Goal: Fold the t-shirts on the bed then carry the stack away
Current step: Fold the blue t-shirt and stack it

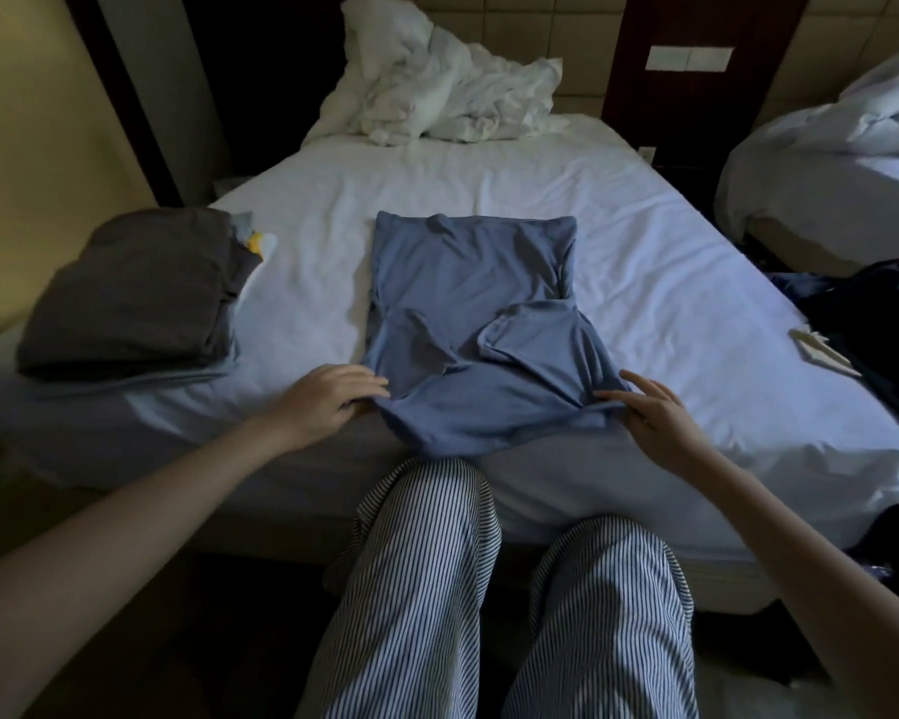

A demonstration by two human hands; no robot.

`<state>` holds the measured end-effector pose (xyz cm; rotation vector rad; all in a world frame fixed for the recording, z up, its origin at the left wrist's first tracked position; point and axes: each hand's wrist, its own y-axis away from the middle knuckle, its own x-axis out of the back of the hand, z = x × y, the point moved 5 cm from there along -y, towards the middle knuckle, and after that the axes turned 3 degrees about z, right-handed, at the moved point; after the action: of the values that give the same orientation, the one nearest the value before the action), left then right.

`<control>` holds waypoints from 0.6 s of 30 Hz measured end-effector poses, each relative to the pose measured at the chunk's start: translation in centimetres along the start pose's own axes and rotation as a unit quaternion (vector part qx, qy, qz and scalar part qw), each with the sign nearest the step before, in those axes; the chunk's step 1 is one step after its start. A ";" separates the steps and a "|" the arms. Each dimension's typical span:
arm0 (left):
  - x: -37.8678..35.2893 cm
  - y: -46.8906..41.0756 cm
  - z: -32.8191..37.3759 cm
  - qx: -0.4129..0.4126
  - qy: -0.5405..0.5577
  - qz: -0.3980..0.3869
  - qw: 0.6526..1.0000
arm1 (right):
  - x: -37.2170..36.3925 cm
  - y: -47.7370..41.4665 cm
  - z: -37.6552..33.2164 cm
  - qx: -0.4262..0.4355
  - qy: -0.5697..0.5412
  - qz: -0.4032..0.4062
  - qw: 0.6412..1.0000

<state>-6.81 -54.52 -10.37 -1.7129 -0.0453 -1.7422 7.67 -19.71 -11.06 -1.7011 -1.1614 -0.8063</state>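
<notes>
Fingers of the left hand lie nearly straight over the blue t-shirt's near corner at 7 o'clock, thumb tucked at the edge, apparently pinching the cloth. The right hand's fingers are spread, with thumb and forefinger nipping the opposite near corner at 5 o'clock, where the fabric lifts slightly.

On the bed, a crumpled white duvet sits at 12 o'clock. The blue t-shirt lies flat at the centre, its sides and sleeves already turned in to a narrow strip, and its near end hangs just over the mattress edge. At 9 o'clock, well apart from it, rests a folded grey stack. At 3 o'clock a dark heap of clothes looks unfolded, though it is too dim to tell what it holds.

By my judgement the task is midway: some shirts are stacked, and this one needs its lengthwise fold, near end carried toward 12 o'clock. Stacking, any remaining shirts and the carrying away are left.
</notes>
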 end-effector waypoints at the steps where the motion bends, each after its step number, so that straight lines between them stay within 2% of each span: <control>1: 0.5 -0.5 -0.2 0.053 0.042 0.019 0.998 | 0.5 -0.4 -0.5 -0.019 -0.011 0.002 1.000; 4: 2.6 -2.0 -0.3 0.220 0.146 0.063 0.962 | 2.6 -1.2 -2.1 -0.075 -0.103 0.007 0.992; 6: 4.3 -2.7 0.1 0.265 0.187 0.076 0.943 | 4.4 -1.2 -3.1 -0.121 -0.164 0.030 0.979; 8: 6.2 -3.0 1.2 0.277 0.240 0.063 0.928 | 6.0 -1.2 -3.5 -0.147 -0.198 0.038 0.968; 9: 6.9 -2.9 1.8 0.280 0.264 0.037 0.922 | 6.6 -1.0 -3.8 -0.147 -0.222 0.016 0.964; 11: 7.9 -2.1 3.5 0.284 0.326 -0.064 0.899 | 7.9 -0.2 -4.8 -0.123 -0.300 -0.063 0.944; 14: 8.2 -0.5 5.6 0.263 0.418 -0.240 0.836 | 8.9 1.3 -5.8 -0.106 -0.425 -0.200 0.877; 15: 8.1 -0.2 5.9 0.255 0.418 -0.272 0.828 | 9.0 1.4 -6.2 -0.098 -0.445 -0.239 0.858; 16: 7.8 -0.2 5.6 0.253 0.417 -0.279 0.827 | 9.1 1.3 -6.6 -0.095 -0.449 -0.261 0.849; 18: 7.4 -1.0 4.6 0.295 0.424 -0.236 0.823 | 8.9 0.4 -7.0 -0.105 -0.433 -0.245 0.861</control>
<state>-2.52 -54.76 -2.75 -0.4017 -0.5827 -2.3767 10.94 -23.06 -0.71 -2.0483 -2.2573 -0.4382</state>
